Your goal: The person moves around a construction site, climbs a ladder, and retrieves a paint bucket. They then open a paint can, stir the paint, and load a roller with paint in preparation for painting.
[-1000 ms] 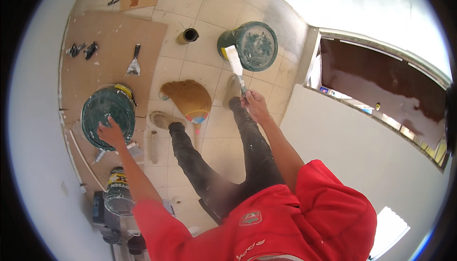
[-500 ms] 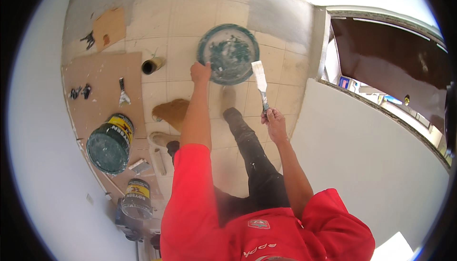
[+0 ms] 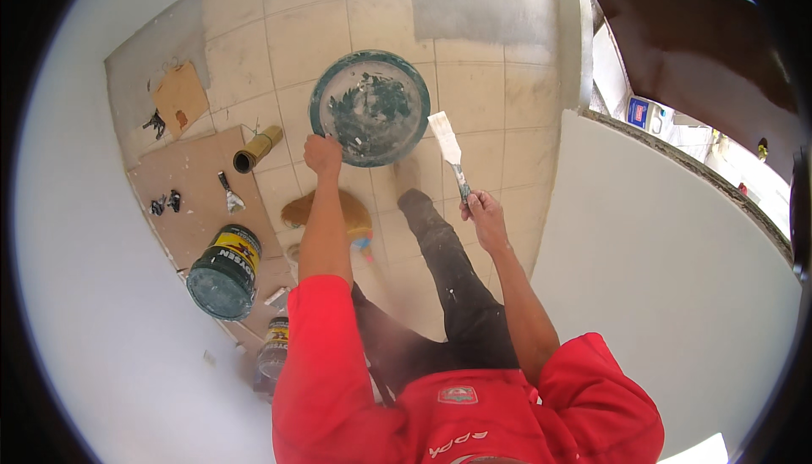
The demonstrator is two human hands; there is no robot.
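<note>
A round dark-green basin, smeared whitish inside, is held out in front of me. My left hand is closed on its near left rim, with the fingertips partly hidden. Between the fingers of my right hand is the handle of a paintbrush. Its white-coated bristles point up and to the left, close to the basin's right rim but apart from it.
Brown cardboard lies at the left, bearing a putty knife and a paint pail. A smaller can stands nearer. A rolled mat and a broom lie on the tiles. A wall opening is at the right.
The basin and my left hand have shifted left in view, and the brush slightly left too. The floor things have swung as my view and stance turned. Both grips stay the same.
</note>
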